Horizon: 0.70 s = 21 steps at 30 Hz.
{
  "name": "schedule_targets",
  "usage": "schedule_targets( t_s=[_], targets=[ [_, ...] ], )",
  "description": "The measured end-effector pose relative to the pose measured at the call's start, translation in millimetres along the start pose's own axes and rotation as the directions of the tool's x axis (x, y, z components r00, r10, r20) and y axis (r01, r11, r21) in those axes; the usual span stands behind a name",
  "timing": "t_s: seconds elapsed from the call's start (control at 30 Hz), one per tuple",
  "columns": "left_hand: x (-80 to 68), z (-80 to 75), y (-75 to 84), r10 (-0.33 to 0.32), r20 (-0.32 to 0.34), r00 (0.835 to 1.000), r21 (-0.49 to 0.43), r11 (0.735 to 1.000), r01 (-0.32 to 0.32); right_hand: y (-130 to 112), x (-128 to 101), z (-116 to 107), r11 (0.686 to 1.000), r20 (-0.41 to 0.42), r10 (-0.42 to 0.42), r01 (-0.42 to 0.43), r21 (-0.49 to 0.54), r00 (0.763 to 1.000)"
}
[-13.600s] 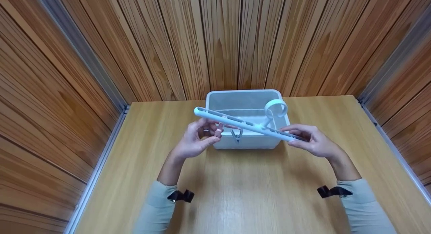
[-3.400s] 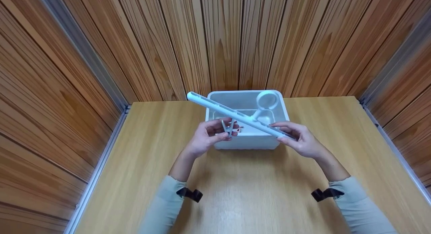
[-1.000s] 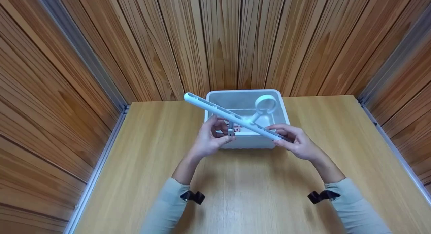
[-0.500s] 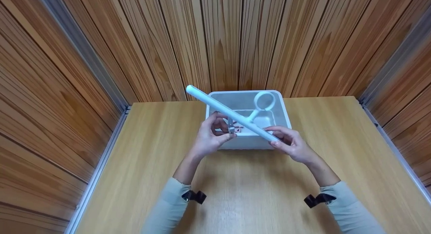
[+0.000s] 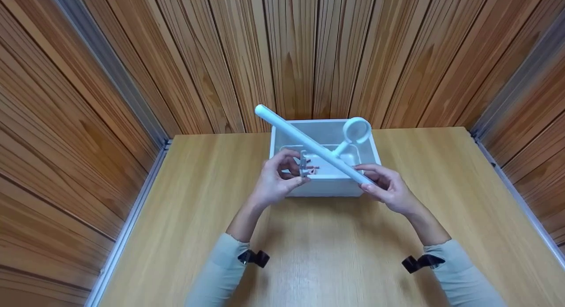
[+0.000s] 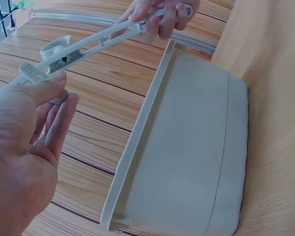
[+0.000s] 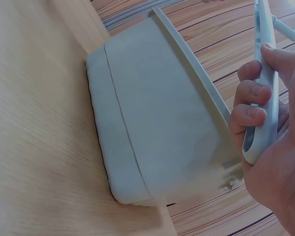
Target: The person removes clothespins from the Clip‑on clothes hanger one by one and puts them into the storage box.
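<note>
My right hand [image 5: 390, 190] grips the lower right end of a pale blue hanger bar [image 5: 304, 141], held aslant above the bin. A ring-shaped hook [image 5: 356, 130] stands out from the bar's side. Slots along its underside show in the left wrist view. With thumb and fingers, my left hand [image 5: 278, 179] pinches a grey clothespin [image 6: 33, 73] close under the bar; whether it is still joined to the bar I cannot tell. Below, several small pink clothespins [image 5: 312, 170] lie in the white bin [image 5: 326, 187], partly hidden by my left hand and the front wall.
The bin stands at the back of the wooden table [image 5: 326, 249], close to the wood-panelled back wall [image 5: 295, 55]. Panelled side walls [image 5: 57, 143] with metal rails rise on the left and right.
Earlier the left hand held a pink clothespin; now it holds the grey one, and pink ones show in the bin. The bar has tilted more steeply, its left end higher, and rolled so its slots face away.
</note>
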State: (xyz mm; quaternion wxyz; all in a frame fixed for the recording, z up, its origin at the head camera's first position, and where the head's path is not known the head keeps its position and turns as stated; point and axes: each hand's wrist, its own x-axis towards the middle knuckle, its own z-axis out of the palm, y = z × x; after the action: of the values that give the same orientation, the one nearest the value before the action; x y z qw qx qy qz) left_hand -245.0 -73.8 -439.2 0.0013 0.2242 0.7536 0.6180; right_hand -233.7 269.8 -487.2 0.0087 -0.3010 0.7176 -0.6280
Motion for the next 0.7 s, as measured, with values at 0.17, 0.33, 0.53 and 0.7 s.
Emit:
schedule_targets(
  t_s=[0.17,0.33,0.53,0.7],
  targets=[
    [2.5,-3.4,-1.5,-0.022,-0.012,1.000,0.045,0.999,0.022,1,-2,-4,1.000,-0.005,-0.012,0.012,0.002,1.000],
    [8.2,-8.4,-3.6,-0.066,-0.045,0.997,0.082,0.994,0.070,3,-5,-8,1.000,-0.002,-0.028,0.028,0.006,1.000],
    [18.7,-14.3,-5.1,-0.125,-0.055,0.991,0.103,0.986,0.130,5,-9,-13,1.000,0.006,-0.019,0.019,0.013,1.000],
    [29.8,-16.4,-7.3,-0.166,-0.057,0.984,0.122,0.977,0.172,8,-13,-17,0.999,0.011,-0.030,0.030,0.043,0.999]
  ],
)
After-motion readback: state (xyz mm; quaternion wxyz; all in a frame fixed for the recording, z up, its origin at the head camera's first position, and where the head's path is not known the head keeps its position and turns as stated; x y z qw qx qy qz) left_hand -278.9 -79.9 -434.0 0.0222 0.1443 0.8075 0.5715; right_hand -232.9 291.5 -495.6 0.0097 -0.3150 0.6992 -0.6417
